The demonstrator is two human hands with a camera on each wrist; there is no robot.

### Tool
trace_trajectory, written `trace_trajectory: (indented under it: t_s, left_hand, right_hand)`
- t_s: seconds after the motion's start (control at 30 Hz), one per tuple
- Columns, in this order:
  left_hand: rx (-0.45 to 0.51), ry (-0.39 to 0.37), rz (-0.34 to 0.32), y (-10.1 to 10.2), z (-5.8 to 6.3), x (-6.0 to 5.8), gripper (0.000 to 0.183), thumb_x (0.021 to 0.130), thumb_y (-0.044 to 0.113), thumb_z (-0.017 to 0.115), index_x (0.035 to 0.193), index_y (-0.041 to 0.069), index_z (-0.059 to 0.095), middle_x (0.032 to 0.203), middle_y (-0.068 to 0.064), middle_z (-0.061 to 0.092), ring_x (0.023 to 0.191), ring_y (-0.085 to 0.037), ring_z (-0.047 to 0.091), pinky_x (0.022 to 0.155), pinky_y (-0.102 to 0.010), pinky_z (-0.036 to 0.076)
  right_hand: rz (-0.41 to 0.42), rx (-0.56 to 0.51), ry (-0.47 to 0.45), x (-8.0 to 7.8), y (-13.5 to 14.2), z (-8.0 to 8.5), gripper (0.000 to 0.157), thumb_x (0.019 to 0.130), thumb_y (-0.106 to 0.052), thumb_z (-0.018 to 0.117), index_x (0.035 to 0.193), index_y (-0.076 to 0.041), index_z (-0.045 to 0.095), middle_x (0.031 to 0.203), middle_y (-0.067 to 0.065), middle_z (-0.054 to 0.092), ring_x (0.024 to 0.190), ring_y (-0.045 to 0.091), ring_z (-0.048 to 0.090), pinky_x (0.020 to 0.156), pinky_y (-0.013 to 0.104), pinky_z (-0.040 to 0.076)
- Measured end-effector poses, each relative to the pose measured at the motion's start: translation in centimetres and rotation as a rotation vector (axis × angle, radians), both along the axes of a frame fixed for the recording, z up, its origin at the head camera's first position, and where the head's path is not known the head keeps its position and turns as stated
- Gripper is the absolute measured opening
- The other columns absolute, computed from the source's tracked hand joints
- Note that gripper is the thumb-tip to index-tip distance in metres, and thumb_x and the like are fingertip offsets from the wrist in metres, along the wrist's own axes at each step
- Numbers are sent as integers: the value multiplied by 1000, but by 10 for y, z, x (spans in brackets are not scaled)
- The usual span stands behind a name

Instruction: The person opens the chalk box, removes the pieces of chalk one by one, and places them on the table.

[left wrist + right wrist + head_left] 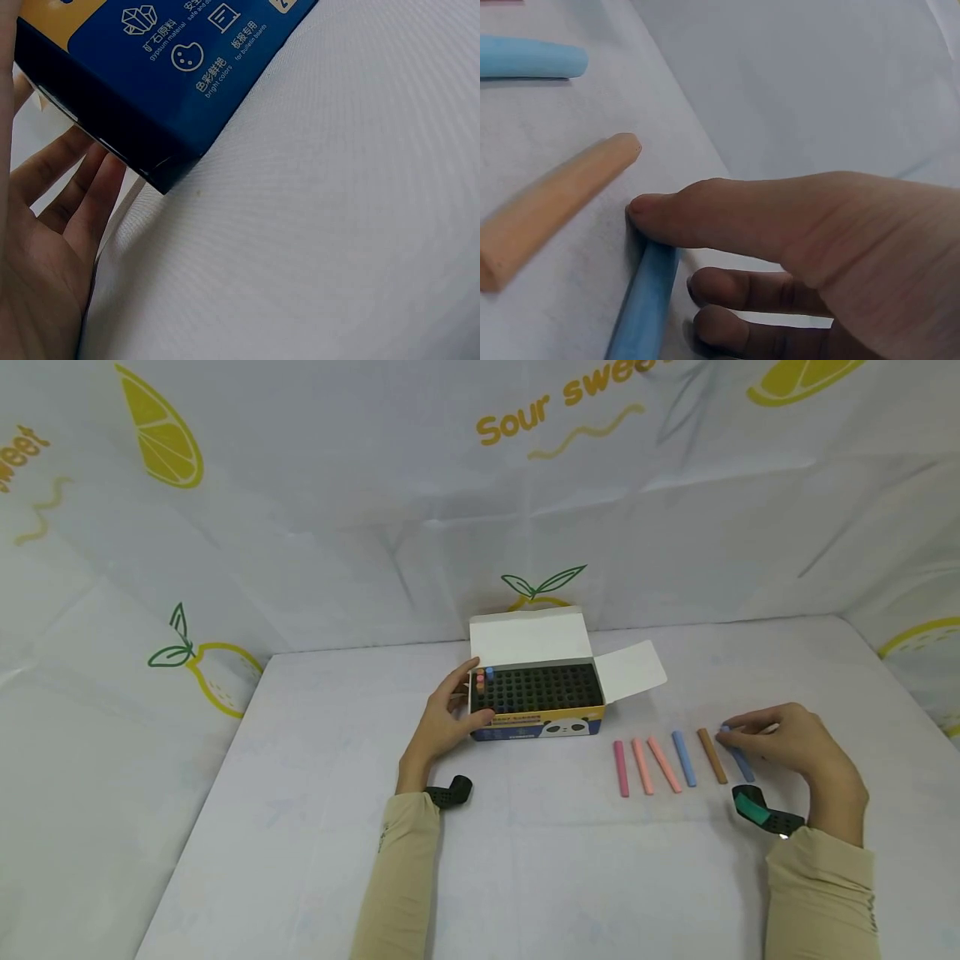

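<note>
My left hand (441,720) holds the left end of an open chalk box (510,732), thumb on its front wall and fingers at its side. In the left wrist view the box's blue printed side (142,97) shows with the fingers beside it. At the right, my right hand (798,743) pinches the far end of a blue chalk stick (742,767) lying on the table. The thumb (727,214) covers that end in the right wrist view; the index finger is hidden there. Just left of it lies a brown-orange chalk stick (712,756).
Left of the brown stick lie another blue chalk stick (684,758), two light pink ones and a darker pink chalk stick (621,768). The box's black holed insert (543,687) has several sticks at its left end. Its white side flap (632,672) sticks out rightward.
</note>
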State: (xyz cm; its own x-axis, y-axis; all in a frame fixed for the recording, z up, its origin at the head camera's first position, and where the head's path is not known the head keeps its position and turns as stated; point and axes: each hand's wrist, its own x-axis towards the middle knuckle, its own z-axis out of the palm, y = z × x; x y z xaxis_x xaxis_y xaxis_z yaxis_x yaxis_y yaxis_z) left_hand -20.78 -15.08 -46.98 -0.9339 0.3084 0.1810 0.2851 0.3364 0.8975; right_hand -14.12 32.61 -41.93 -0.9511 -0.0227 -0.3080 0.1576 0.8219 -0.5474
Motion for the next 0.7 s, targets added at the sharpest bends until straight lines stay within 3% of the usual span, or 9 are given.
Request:
trace_trajectory:
  t_s: [0.7]
  left_hand:
    - [7, -9, 0, 0, 3, 2, 99, 74, 81, 71, 156, 37, 39, 138, -9, 56, 125, -28, 55, 114, -50, 45]
  right_hand:
    - [-2, 12, -5, 1, -4, 3, 61, 95, -46, 69, 127, 5, 67, 122, 34, 64, 113, 51, 57, 80, 54, 54]
